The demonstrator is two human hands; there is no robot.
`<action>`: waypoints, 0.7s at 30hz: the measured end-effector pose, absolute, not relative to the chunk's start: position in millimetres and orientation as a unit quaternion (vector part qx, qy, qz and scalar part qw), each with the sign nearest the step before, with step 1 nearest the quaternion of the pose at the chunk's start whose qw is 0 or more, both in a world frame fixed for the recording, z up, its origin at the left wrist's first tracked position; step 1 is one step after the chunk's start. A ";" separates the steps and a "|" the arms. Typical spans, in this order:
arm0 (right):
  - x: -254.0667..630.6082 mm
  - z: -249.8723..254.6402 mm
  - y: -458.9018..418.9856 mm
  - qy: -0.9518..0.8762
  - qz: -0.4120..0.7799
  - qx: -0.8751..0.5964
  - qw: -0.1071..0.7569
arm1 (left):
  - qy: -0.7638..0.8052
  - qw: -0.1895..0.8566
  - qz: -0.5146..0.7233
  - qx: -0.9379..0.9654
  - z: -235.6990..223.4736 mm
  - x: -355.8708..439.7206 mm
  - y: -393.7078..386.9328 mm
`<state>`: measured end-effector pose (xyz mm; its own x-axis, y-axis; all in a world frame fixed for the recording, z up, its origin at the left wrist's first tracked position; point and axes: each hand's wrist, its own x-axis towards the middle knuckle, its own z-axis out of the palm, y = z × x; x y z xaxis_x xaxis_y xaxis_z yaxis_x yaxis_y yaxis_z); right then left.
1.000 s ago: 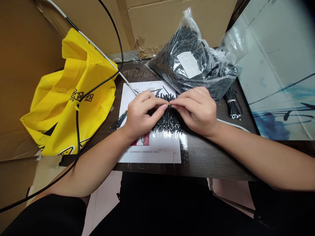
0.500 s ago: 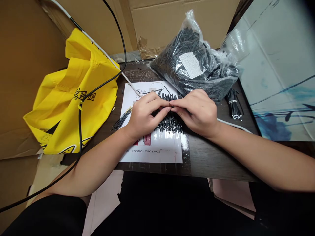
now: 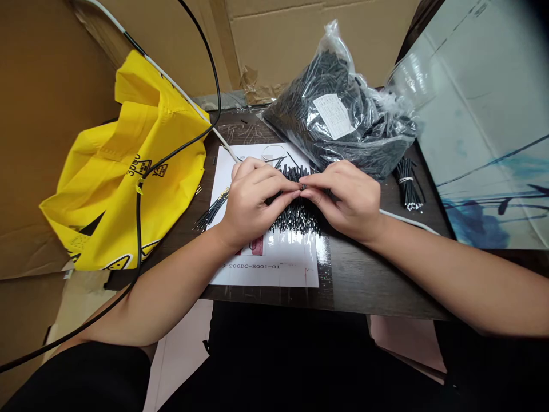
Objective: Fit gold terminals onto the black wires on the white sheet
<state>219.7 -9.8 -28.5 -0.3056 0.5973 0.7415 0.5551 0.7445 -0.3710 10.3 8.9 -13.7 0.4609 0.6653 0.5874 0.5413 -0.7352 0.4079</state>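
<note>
My left hand (image 3: 258,197) and my right hand (image 3: 345,197) meet fingertip to fingertip over a pile of short black wires (image 3: 295,217). Both hands are closed in a pinch, thumb against forefinger. Whatever lies between the fingertips is too small to make out. The wires have shiny ends and lie on a printed white sheet (image 3: 274,274). Left of my left hand, some loose black wires with gold-coloured ends (image 3: 214,207) stick out past the sheet's edge. Beyond my right hand lies a tied bundle of black wires (image 3: 407,183) with silvery ends.
A clear plastic bag (image 3: 330,114) full of short black pieces stands at the back. To the left is a yellow bag (image 3: 141,154), crossed by a black cable (image 3: 139,229). A pale painted panel (image 3: 493,126) borders the right side; cardboard (image 3: 300,51) closes off the back.
Both hands have shifted very slightly to the right, still pinched together above the wires. The whole view has dropped a little. Nothing else has visibly moved.
</note>
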 end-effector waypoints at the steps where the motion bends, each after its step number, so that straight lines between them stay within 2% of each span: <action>1: 219.6 -28.5 -9.7 -0.806 0.026 -0.357 0.471 | 0.353 0.082 0.380 0.851 -13.9 10.1 8.8; 11: 215.4 -23.0 -11.5 -0.781 0.114 -0.350 0.504 | 0.359 0.100 0.429 0.823 -8.3 9.7 7.3; 21: 207.5 -2.2 -11.9 -0.747 0.204 -0.390 0.498 | 0.377 0.270 0.468 0.753 -5.4 13.6 3.2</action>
<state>207.5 -11.9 -2.2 -0.1998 0.7855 0.5856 0.3785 0.6132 -0.6933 13.6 3.2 -5.4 0.2781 0.8197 0.5007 0.3154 -0.5703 0.7584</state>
